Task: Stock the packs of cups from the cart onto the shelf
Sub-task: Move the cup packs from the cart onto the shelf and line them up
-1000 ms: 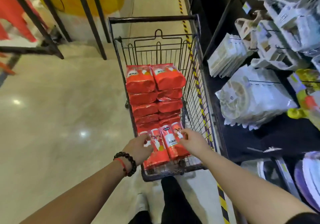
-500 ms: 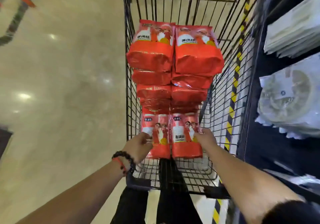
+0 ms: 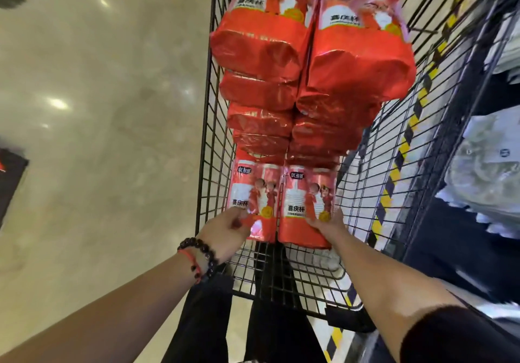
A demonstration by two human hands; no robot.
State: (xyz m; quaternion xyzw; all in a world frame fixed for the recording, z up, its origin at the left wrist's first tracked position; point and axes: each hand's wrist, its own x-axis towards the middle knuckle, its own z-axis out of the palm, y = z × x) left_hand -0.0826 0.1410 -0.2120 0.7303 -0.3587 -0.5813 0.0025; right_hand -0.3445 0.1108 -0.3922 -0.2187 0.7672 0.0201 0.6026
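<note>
Both hands are seen low in the middle of the frame, reaching into the cart (image 3: 213, 143). By the left hand (image 3: 225, 232) the bottom edge of the left pack (image 3: 254, 194) is pinched between thumb and bent fingers. By the right hand (image 3: 329, 223) the lower right side of the right pack (image 3: 305, 199) is touched, with the fingers laid along it; how far round they curl cannot be told, so a firm hold is not sure.

These two packs stand side by side, touching, at the near end of the cart. More red packs (image 3: 309, 61) are piled behind them, toward the top of the frame. The shelf (image 3: 478, 222) is at the right edge, just beside the cart.

The step is judged to be a lift of the two near packs. It is best done with each pack held round its middle, not by a thin edge, because the wrap looks smooth and slippery. The packs should be raised straight up, clear of the wire side, so the pile behind is not knocked.
</note>
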